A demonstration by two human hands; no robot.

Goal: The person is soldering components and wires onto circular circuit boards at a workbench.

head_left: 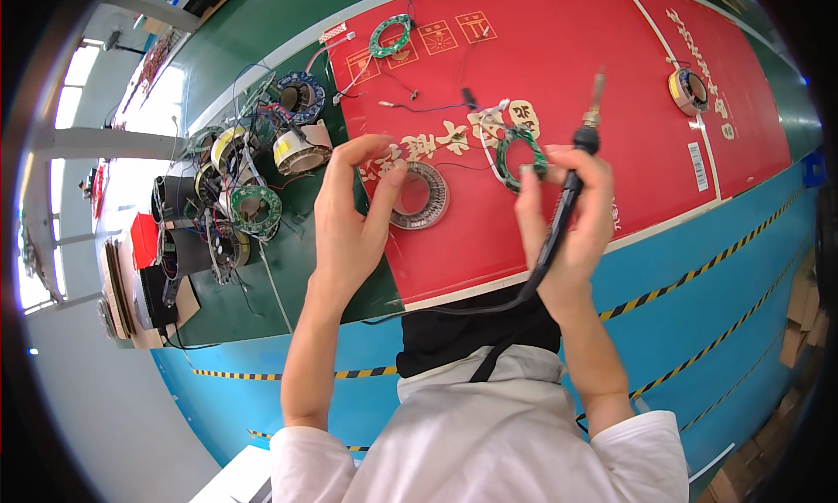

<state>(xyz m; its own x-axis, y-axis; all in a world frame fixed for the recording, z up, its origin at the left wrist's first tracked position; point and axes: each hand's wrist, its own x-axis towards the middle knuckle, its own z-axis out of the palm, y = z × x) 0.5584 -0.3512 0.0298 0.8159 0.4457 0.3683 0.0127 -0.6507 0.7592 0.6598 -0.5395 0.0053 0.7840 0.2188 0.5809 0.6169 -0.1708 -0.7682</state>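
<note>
My right hand (572, 219) grips a soldering iron (583, 141) with a black handle; its metal tip points up and away from me. The fingers of the same hand also pinch a green ring-shaped circuit board (521, 158) with white wires hanging off it. My left hand (353, 219) is raised to the left with thumb and fingers curved apart, and I see nothing in it. Just right of its thumb, a grey metal ring (421, 196) lies flat on the red mat (559, 58). The iron's black cable runs down toward my body.
A heap of wound coils, ring boards and tangled wires (249, 184) sits on the green table (262, 32) at the left. Another green ring board (389, 36) lies at the mat's far edge, a yellow coil (690, 90) at the far right. Cardboard boxes (799, 315) stand on the blue floor.
</note>
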